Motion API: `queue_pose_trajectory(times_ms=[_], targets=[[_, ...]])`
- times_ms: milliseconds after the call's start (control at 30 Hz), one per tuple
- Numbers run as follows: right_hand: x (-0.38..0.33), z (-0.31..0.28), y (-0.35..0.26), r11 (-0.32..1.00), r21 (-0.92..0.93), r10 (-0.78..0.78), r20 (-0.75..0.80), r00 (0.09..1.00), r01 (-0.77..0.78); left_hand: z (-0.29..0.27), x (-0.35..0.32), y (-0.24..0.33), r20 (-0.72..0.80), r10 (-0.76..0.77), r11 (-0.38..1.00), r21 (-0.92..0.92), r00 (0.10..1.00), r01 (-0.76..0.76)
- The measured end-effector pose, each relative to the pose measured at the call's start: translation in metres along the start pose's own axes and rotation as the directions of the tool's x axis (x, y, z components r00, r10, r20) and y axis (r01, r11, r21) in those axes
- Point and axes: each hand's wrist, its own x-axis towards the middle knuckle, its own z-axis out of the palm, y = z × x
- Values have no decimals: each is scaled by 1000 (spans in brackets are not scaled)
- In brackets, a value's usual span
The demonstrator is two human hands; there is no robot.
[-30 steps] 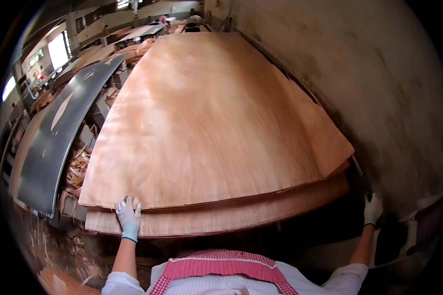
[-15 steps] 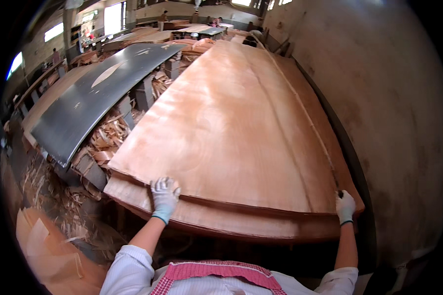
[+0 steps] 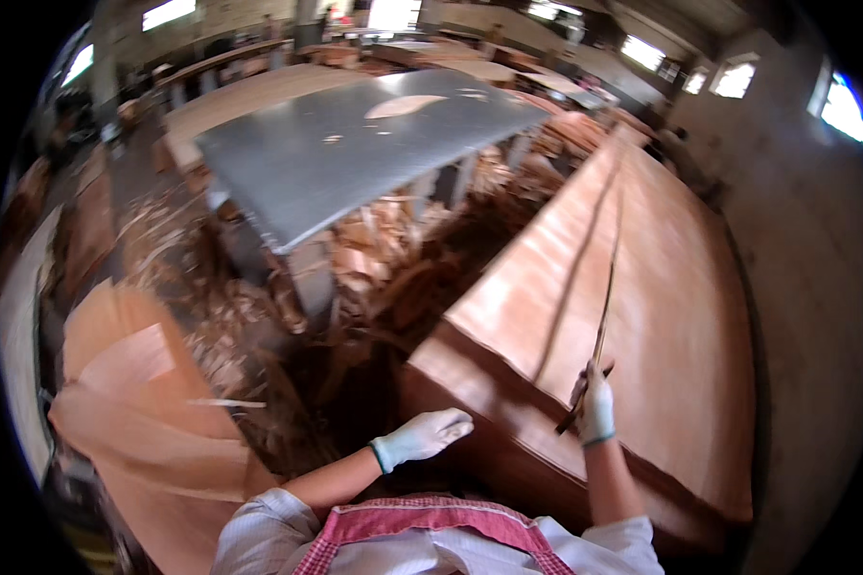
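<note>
My right hand, in a white glove with a teal cuff, grips a long thin stick near its dark lower end. The stick reaches away over a tall stack of wood veneer sheets, and its shadow falls on the top sheet to its left. In a matching glove, my left hand hangs in the air just off the stack's near left corner. Its fingers are curled closed, and nothing shows in them.
Left of the stack stands a dark-topped table with a veneer scrap on it. Torn veneer strips litter the floor and the space beneath. Folded veneer sheets lie at lower left. A bare wall runs along the right.
My view has turned left. My left hand has let go of the stack's near edge and closed. My right hand has lifted the stick and moved in over the stack.
</note>
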Motion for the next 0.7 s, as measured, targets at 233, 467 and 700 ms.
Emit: queue_pose_trajectory(times_ms=[233,467,700], targets=[[-77,232,123,971,-223,50,553,832,89,-138,-18,-16,193,-259,782,-533,946,323],[23,404,114,989,-144,25,423,906,39,-256,-44,-100,-369,-43,998,-49,928,27],[156,608,133,989,-97,-72,339,938,111,-442,-184,-143,-457,-352,842,227,817,490]])
